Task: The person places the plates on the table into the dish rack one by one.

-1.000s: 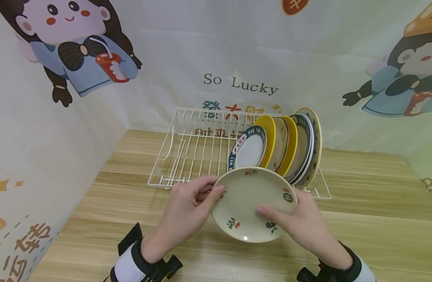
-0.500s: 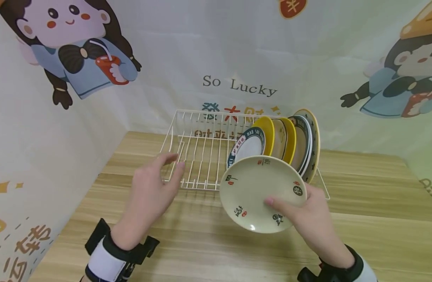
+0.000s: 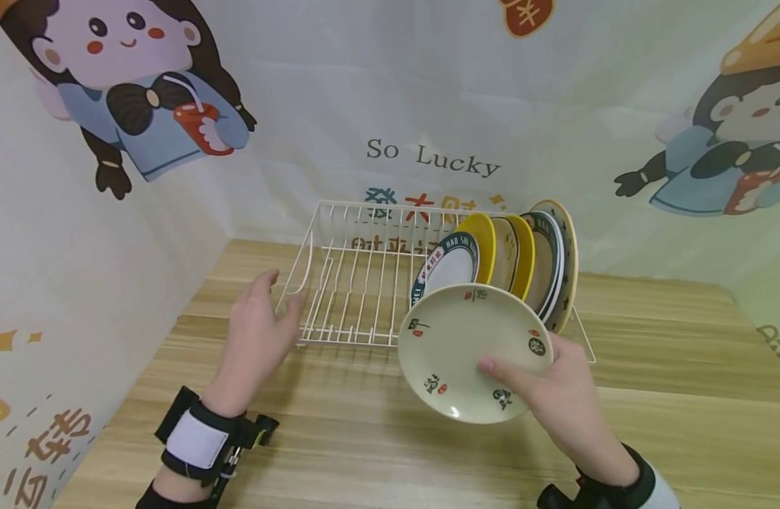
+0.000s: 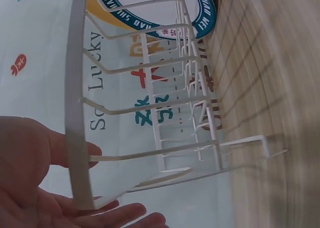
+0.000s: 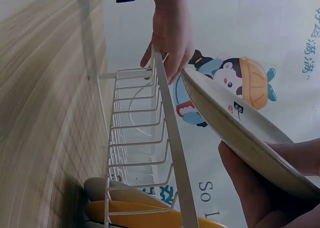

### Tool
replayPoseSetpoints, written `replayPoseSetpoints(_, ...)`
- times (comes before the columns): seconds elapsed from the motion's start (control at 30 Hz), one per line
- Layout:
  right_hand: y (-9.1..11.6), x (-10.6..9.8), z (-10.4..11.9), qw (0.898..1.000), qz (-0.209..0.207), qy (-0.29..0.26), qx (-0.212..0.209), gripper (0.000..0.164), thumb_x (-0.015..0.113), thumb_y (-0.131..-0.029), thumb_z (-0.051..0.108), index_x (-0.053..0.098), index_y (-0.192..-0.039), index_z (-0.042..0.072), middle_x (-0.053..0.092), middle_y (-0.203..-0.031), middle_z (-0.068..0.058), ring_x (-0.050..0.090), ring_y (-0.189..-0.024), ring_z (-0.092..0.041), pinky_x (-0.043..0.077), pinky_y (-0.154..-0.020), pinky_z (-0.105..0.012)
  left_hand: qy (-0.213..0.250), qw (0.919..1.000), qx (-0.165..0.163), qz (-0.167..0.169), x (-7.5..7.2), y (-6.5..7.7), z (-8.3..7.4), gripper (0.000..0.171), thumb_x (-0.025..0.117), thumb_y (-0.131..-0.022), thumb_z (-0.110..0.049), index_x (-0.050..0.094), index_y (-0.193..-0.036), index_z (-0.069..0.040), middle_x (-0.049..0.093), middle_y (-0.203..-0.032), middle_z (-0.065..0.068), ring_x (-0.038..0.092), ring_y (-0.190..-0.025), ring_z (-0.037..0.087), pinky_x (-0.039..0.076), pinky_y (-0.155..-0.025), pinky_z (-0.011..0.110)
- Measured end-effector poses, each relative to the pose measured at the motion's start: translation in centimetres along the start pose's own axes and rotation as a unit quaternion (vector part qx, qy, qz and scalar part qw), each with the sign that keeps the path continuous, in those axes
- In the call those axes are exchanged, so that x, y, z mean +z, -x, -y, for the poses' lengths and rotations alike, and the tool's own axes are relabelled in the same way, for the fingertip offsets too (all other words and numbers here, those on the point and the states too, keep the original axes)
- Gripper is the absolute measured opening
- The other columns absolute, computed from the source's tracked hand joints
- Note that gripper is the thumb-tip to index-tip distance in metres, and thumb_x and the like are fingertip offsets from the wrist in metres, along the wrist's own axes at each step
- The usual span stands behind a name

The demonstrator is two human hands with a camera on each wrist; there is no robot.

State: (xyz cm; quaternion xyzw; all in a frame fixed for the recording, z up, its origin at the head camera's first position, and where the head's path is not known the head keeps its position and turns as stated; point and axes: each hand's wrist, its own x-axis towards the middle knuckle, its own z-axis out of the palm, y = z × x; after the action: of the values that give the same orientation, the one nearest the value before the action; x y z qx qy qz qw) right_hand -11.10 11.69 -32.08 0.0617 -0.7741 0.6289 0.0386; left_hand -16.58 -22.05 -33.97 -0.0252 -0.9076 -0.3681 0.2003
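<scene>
My right hand (image 3: 568, 403) holds a cream plate (image 3: 453, 353) with small black and red motifs, thumb on its face and fingers behind. The plate is tilted in front of a white wire dish rack (image 4: 76, 97), apart from it in the right wrist view. My left hand (image 3: 256, 332) is at the rack's left end. In the left wrist view its thumb lies on one side of the rack's corner and its fairly straight fingers (image 4: 130, 215) on the other; firm contact cannot be told. Several plates stand in the rack's right part, the leftmost a blue-rimmed plate (image 3: 453, 265).
Yellow plates (image 3: 525, 258) and a star-patterned plate (image 3: 569, 268) are among those in the rack. The rack stands on a wooden table (image 3: 364, 452), close to a printed cloth backdrop (image 3: 313, 106).
My left hand has let go of the cream plate and moved left to the rack's left end. With the plate, my right hand has shifted slightly right and up, then stayed nearly still.
</scene>
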Motion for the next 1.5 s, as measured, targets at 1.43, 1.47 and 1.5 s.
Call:
replayPoseSetpoints(1.43, -4.8, -1.0, 7.0, 0.959, -0.035, 0.257, -0.115, 0.062, 0.071, -0.079, -0.006, 0.047, -0.136, 0.0, 0.059, -0.116, -0.024, 0.061, -0.095, -0.038, 0.057, -0.066, -0.047, 0.004, 0.9997, -0.01, 0.021, 1.5, 0.1, 0.7, 0.054, 0.04, -0.084, 0.017, 0.038, -0.138, 0.02, 0.06, -0.119, 0.033, 0.068, -0.081, 0.039, 0.039, -0.036, 0.028)
replayPoseSetpoints(1.47, -5.2, -0.9, 7.3, 0.958, -0.025, 0.263, -0.115, 0.063, 0.069, -0.079, -0.007, 0.046, -0.137, -0.001, 0.058, -0.118, -0.024, 0.061, -0.097, -0.038, 0.057, -0.065, -0.048, 0.003, 0.9998, -0.009, 0.02, 1.5, 0.1, 0.7, 0.054, 0.04, -0.084, 0.017, 0.038, -0.138, 0.02, 0.06, -0.119, 0.033, 0.068, -0.088, 0.041, 0.04, -0.038, 0.028)
replayPoseSetpoints(1.5, -5.6, -0.7, 7.6, 0.956, -0.016, 0.27, -0.114, 0.064, 0.067, -0.079, -0.007, 0.044, -0.138, -0.002, 0.057, -0.12, -0.025, 0.06, -0.098, -0.039, 0.057, -0.066, -0.049, 0.002, 0.9998, -0.009, 0.019, 1.5, 0.1, 0.6, 0.054, 0.04, -0.084, 0.017, 0.039, -0.138, 0.02, 0.061, -0.117, 0.033, 0.068, -0.087, 0.04, 0.041, -0.038, 0.028)
